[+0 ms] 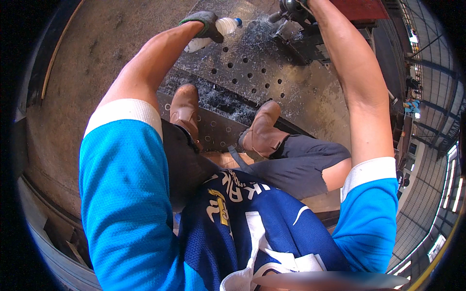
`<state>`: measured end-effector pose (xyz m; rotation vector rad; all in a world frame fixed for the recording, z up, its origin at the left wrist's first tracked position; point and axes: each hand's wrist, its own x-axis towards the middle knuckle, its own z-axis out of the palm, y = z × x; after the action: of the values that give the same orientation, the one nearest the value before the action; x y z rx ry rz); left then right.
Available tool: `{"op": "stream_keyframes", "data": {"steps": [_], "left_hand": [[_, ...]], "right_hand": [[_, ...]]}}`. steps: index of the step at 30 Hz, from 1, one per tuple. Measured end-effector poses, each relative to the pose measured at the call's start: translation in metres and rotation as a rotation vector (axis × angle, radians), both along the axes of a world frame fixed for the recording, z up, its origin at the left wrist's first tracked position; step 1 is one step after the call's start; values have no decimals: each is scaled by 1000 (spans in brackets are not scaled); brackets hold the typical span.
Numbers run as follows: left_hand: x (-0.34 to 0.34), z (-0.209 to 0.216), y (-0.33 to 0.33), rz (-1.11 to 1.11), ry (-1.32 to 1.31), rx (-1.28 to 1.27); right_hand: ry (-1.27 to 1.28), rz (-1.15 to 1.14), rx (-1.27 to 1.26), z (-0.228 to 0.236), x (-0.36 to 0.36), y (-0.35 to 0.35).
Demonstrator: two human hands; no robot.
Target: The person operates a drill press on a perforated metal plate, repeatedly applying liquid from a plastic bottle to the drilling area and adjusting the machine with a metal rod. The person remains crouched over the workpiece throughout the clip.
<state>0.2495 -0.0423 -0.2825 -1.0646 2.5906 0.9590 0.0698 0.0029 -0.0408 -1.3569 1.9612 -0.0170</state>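
Our left hand (208,26) grips the bottle (225,25) at 12 o'clock; our hands are well apart.
We have the gloved left hand wrapped around the bottle, its blue cap (238,22) pointing toward 2 o'clock, near the holes in the plate (267,77). Our right hand (305,4), mostly cut off at 1 o'clock, is at a dark tool (290,8); we cannot tell whether it is clamped there. Shavings (221,99) lie between our boots (184,109), at 10 and 2 o'clock.

White lettering (237,193) on dark-blue shirt (286,233); seemingly partly folded
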Motion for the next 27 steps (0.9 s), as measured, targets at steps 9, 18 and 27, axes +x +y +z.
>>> {"op": "stream_keyframes", "data": {"steps": [9,18,27], "left_hand": [[-1,3,-1,51,74,-57],[1,-1,-5,12,-10,-38],[-1,9,-1,41,-20,-43]], "right_hand": [[3,-1,-8,1,-1,1],[-2,-11,-2,0,-1,2],[-9,-22,4,0,-1,3]]}}
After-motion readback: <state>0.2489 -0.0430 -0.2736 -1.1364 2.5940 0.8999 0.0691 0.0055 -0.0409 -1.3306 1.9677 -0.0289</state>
